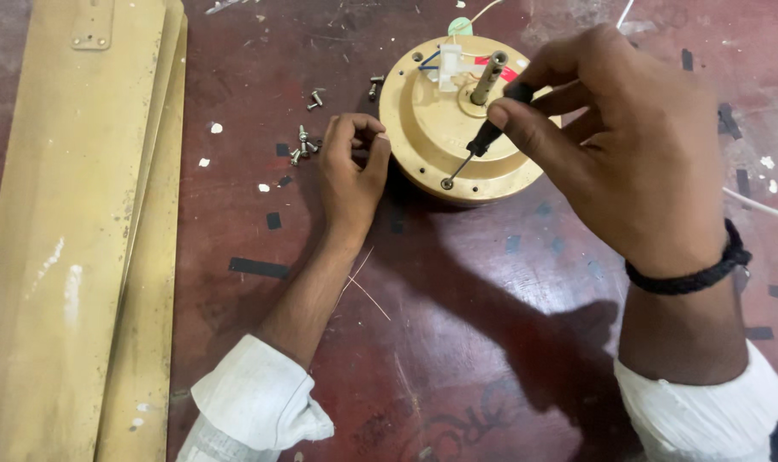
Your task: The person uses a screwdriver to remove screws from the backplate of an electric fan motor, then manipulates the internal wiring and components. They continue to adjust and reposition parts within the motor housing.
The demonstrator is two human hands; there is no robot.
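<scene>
The right hand (629, 145) is gripping a black-handled screwdriver (485, 137), tip in a screw on the round gold metal fan motor housing (445, 145) near the bench's far edge. The left hand (350, 167), fingers curled, is touching the housing's side beside loose silver screws (303, 145).

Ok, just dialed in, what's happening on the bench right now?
A person is working on a gold-coloured round motor housing lying on a dark red worktop. The right hand holds a small black-handled screwdriver with its tip on a screw near the housing's front rim. The left hand rests against the housing's left side. Loose screws lie scattered just left of it, and gold fan blades are stacked along the left edge.
</scene>
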